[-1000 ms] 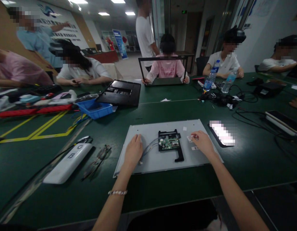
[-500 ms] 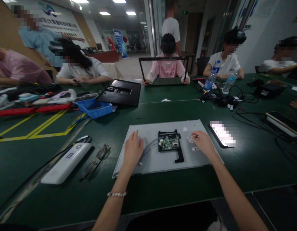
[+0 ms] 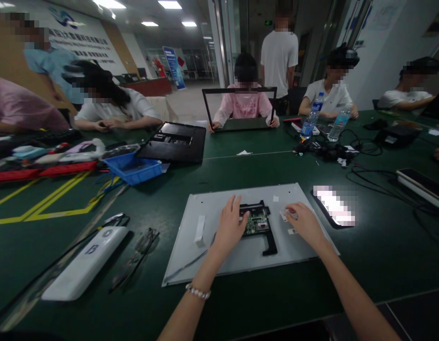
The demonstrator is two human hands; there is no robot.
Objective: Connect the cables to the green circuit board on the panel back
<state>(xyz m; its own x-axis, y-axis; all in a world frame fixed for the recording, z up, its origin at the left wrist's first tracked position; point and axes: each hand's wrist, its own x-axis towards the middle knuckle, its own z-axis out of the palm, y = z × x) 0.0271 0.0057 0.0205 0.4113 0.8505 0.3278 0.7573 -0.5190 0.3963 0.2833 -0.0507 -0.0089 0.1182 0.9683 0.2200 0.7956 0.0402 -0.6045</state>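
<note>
A grey metal panel (image 3: 241,255) lies flat on the green table in front of me. A green circuit board (image 3: 259,224) in a black bracket sits near its middle. My left hand (image 3: 231,225) rests on the board's left edge with its fingers spread, covering the grey wires there. My right hand (image 3: 305,222) lies on the panel's right side, its fingertips on a small white label (image 3: 284,215). A white strip (image 3: 200,228) lies on the panel's left part.
A white device (image 3: 80,265) with a cable and a pair of glasses (image 3: 134,258) lie to the left. A blue bin (image 3: 136,168), a black back cover (image 3: 173,141), water bottles (image 3: 312,121) and cables sit farther off. Several people sit around the table.
My left hand has moved right from the panel's left part onto the circuit board's edge, uncovering the white strip. My right hand stays put. The standing person behind has walked right.
</note>
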